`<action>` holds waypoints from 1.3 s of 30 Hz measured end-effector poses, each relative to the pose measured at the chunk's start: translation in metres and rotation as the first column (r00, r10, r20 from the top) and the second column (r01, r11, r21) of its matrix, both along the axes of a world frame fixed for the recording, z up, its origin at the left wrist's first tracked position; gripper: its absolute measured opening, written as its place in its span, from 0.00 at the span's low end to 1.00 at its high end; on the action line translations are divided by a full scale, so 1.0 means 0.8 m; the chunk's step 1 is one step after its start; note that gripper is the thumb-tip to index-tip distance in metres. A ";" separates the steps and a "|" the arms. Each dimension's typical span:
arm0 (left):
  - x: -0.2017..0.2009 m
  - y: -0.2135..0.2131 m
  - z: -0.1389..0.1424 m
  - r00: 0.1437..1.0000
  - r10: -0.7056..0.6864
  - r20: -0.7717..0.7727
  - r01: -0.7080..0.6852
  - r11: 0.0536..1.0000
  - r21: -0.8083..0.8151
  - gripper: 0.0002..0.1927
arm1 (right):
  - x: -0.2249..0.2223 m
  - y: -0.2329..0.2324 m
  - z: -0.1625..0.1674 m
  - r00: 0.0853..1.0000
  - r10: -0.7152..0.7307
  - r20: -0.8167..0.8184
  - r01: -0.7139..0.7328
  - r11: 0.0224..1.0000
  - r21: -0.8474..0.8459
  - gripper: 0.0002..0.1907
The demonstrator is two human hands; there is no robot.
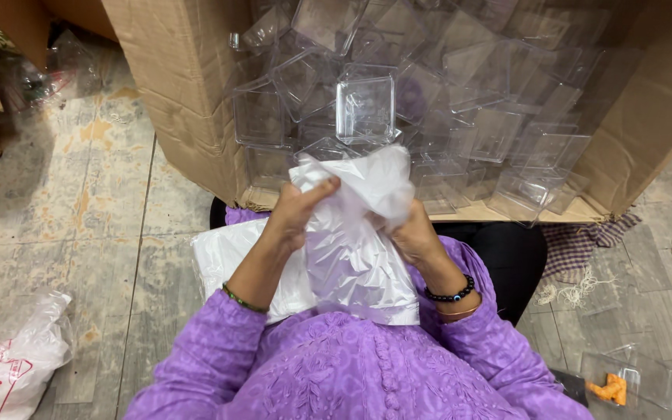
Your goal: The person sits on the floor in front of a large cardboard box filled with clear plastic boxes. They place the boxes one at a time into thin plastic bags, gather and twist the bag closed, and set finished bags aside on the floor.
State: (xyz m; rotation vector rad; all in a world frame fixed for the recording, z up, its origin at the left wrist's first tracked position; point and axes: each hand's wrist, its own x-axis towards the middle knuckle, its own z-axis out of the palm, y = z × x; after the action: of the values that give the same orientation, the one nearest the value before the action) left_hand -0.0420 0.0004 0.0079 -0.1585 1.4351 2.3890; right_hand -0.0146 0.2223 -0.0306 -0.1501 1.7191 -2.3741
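Note:
My left hand [299,211] and my right hand [412,233] both grip a thin clear plastic bag [355,249], holding it at its bunched upper end above my lap. A stack of white flat bags [223,253] lies on my lap under it. In front of me a big cardboard box [184,85] lies tipped open, filled with several clear square plastic containers [365,109]. My sleeves are purple, with a green bangle on the left wrist and a black bead bracelet on the right.
A white printed plastic bag [9,365] lies on the tiled floor at lower left. A clear container holding an orange piece [624,385] sits at lower right. A checked cloth [581,241] and loose string [573,292] lie to the right of my lap.

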 end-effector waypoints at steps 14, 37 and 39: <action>0.007 0.040 -0.017 0.779 0.224 -0.585 -0.479 0.816 -0.324 0.13 | -0.006 -0.034 0.001 0.961 -0.160 0.225 0.200 0.965 -0.167 0.11; 0.036 0.019 -0.025 0.902 0.231 -0.364 -0.315 0.929 -0.192 0.12 | -0.004 -0.006 0.016 0.962 -0.226 -0.156 0.229 0.974 -0.001 0.06; 0.036 0.019 -0.025 0.906 0.218 -0.362 -0.315 0.919 -0.236 0.14 | -0.002 -0.005 0.014 0.950 -0.250 -0.187 0.261 0.965 0.038 0.06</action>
State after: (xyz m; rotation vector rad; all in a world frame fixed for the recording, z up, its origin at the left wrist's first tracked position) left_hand -0.0130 0.0154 -0.0121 -0.0282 2.0419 2.4938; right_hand -0.0165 0.2186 -0.0195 -0.1453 2.0042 -2.5532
